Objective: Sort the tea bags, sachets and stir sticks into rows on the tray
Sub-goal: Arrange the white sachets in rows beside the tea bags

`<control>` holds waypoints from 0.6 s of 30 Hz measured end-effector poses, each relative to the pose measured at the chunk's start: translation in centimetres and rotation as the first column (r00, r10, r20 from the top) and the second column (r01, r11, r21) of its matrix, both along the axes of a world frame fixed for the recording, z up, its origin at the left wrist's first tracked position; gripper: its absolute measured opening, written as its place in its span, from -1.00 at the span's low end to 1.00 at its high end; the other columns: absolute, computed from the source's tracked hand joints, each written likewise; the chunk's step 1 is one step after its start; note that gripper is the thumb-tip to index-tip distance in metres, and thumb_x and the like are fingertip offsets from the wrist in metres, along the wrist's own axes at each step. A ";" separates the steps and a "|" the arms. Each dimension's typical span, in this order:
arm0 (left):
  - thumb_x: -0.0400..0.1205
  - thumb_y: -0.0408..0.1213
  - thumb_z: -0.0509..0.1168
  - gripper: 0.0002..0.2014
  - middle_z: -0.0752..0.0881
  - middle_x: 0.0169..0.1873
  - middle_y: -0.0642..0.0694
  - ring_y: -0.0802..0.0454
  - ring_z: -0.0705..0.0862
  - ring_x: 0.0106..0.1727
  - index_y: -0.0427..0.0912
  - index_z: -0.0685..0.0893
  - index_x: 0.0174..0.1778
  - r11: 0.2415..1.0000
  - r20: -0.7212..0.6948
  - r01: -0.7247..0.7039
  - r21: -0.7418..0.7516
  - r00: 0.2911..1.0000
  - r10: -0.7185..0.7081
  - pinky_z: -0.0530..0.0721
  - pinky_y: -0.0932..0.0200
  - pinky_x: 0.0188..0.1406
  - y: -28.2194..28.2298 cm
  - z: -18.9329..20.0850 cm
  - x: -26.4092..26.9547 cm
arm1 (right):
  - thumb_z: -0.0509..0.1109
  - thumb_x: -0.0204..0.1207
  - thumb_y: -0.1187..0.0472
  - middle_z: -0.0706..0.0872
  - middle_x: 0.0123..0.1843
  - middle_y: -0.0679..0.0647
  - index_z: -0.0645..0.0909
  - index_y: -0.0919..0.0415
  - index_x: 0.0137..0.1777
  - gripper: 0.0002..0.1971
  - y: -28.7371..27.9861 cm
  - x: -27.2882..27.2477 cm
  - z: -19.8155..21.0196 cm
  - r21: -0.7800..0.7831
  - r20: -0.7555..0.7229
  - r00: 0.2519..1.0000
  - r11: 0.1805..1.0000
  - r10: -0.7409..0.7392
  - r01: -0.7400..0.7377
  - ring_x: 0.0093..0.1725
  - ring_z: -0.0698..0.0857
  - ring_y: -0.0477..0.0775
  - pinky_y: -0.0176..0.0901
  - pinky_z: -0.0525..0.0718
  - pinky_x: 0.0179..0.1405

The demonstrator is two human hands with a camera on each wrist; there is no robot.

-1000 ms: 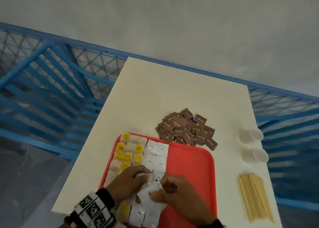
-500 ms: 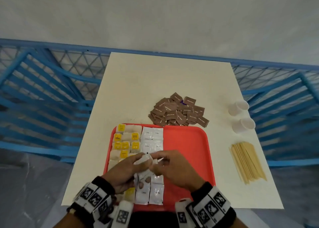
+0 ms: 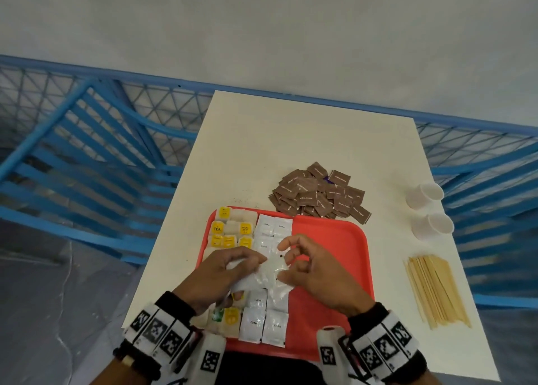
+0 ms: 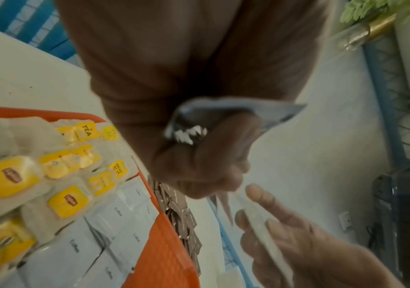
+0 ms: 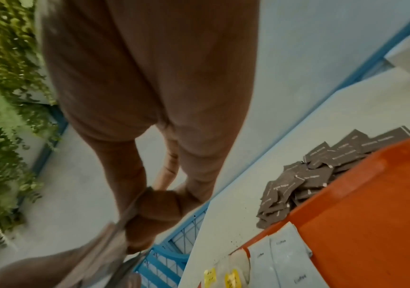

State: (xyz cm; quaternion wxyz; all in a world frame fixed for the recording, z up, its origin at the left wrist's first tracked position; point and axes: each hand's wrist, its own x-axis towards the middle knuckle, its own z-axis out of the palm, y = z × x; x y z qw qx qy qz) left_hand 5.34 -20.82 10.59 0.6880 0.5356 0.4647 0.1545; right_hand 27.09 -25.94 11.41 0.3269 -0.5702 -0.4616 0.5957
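A red tray (image 3: 334, 239) lies at the table's near edge. Tea bags (image 3: 224, 230) with yellow tags fill its left side, and white coffee sachets (image 3: 273, 227) lie in rows beside them. Over the tray's middle my left hand (image 3: 247, 265) grips a small bunch of white sachets (image 3: 267, 271), fingers curled round them in the left wrist view (image 4: 223, 117). My right hand (image 3: 291, 265) pinches the bunch's right edge (image 5: 125, 214). A pile of brown sachets (image 3: 320, 195) sits beyond the tray. Wooden stir sticks (image 3: 436, 288) lie on the table at the right.
Two white paper cups (image 3: 425, 195) lie on their sides near the table's right edge, behind the sticks. A blue metal railing (image 3: 116, 140) runs round the table's left and far sides. The tray's right half (image 5: 359, 214) is bare red plastic.
Both hands have stayed together over the tray's middle, handling the bunch of white sachets, and sit slightly higher over the rows. The head view has swung to face the table squarely.
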 end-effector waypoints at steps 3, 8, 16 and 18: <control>0.66 -0.11 0.38 -0.86 0.79 -0.29 0.13 0.22 0.67 -0.41 -0.07 0.77 -0.01 0.994 -0.042 0.086 0.063 0.996 -0.083 0.55 0.33 -0.35 0.0 0.3 -0.1 | 0.62 0.38 0.42 0.67 -0.11 0.08 0.55 -0.01 0.20 -0.50 0.5 -0.4 0.3 -0.048 -0.010 0.995 0.994 0.095 -0.096 -0.27 0.65 -0.02 -0.17 0.68 -0.19; 0.54 -0.12 0.52 -0.80 0.58 -0.44 -0.05 0.03 0.46 -0.64 -0.15 0.69 -0.22 0.995 -0.003 -0.097 -0.004 0.995 0.097 0.36 0.32 -0.65 -0.5 -0.5 -0.2 | 0.62 0.37 0.45 0.82 -0.19 0.18 0.62 0.14 0.18 -0.56 1.2 -1.1 0.8 0.005 -0.011 0.997 0.997 -0.083 0.083 -0.23 0.78 0.08 -0.12 0.73 -0.17; 0.52 -0.11 0.51 -0.67 0.60 -0.46 -0.13 0.04 0.41 -0.68 -0.35 0.67 -0.17 0.926 0.178 -0.362 -0.104 0.910 0.376 0.31 0.37 -0.69 0.5 -0.3 1.6 | 0.59 0.47 0.12 0.71 -0.36 0.01 0.77 0.29 -0.13 -0.79 3.5 -2.1 2.0 0.153 0.060 0.951 0.944 -0.304 0.292 -0.36 0.59 -0.17 -0.40 0.57 -0.32; 0.54 -0.16 0.51 -0.77 0.60 -0.47 -0.11 0.03 0.42 -0.68 -0.24 0.67 -0.23 0.933 0.168 -0.343 -0.114 0.919 0.358 0.30 0.38 -0.70 0.8 -0.1 1.9 | 0.59 0.46 0.09 0.78 -0.29 -0.02 0.80 0.22 -0.12 -0.82 4.3 -1.8 2.2 0.175 0.038 0.927 0.915 -0.374 0.363 -0.32 0.62 -0.17 -0.39 0.58 -0.32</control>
